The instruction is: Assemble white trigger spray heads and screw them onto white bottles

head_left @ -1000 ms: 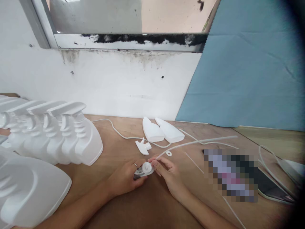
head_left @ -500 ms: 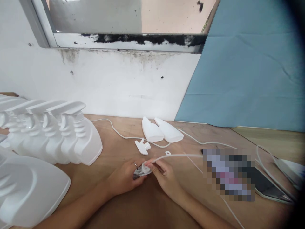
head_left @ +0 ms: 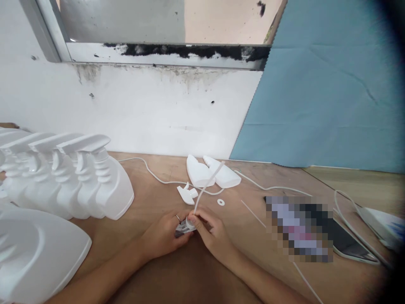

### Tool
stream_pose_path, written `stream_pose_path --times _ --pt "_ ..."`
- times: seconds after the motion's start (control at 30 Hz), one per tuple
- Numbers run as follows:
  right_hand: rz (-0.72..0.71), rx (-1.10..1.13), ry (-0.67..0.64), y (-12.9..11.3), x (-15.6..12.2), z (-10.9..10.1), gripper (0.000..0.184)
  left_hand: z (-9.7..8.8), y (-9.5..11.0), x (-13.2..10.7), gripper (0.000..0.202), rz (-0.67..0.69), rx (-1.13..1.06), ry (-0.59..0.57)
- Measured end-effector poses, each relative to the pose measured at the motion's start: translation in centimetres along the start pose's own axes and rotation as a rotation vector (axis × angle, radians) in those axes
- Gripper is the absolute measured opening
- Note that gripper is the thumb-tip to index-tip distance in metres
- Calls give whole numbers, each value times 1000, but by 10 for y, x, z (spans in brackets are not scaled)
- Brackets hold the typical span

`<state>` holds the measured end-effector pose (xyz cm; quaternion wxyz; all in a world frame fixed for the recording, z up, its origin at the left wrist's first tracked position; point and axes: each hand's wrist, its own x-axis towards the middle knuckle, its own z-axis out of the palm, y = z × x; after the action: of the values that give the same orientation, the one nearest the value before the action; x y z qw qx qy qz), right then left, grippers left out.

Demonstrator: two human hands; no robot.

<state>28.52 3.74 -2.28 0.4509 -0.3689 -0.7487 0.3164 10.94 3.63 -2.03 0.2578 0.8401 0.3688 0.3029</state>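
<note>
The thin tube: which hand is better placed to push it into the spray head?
Probably right: the right hand pinches the tube at its base, while the left hand steadies the spray head.

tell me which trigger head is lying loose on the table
The small trigger head lying alone near the two capless bottles; others sit on the standing bottles, and the left hand holds a greyish head.

Whitish trigger head (head_left: 184,228) just above the table, thin tube (head_left: 207,184) slanting up from it.
</note>
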Motion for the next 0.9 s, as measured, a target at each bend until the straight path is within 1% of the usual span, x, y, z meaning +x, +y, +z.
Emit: stream_pose_path --times 0.07,0.1,0.17,0.23,0.37,0.5,0.6,0.67,0.8,0.9 --pt "-29 11 58 -1 -1 0 10 0 0 0 44 5 6 3" --pt "-51 8 80 -1 -1 0 11 0 0 0 46 13 4 3" --pt "-98 -16 97 -1 -1 0 8 0 0 0 49 19 0 1" --pt "-123 -46 95 0 -1 1 13 0 -1 0 45 14 4 -3" --pt "-84 -70 85 0 -1 5 19 0 -1 1 37 23 -6 5" --pt "-37 -36 78 -3 0 6 23 -1 1 2 39 9 -18 1" --pt "37 6 79 -5 2 6 24 -1 3 1 42 -15 -29 -16" --pt "75 23 74 -5 2 6 25 -2 4 1 41 -20 -21 -23" --pt "63 11 53 -4 2 7 26 -2 5 2 36 -18 6 -28" --pt "33 -24 67 -5 2 7 25 -2 6 2 37 -10 -6 -28"
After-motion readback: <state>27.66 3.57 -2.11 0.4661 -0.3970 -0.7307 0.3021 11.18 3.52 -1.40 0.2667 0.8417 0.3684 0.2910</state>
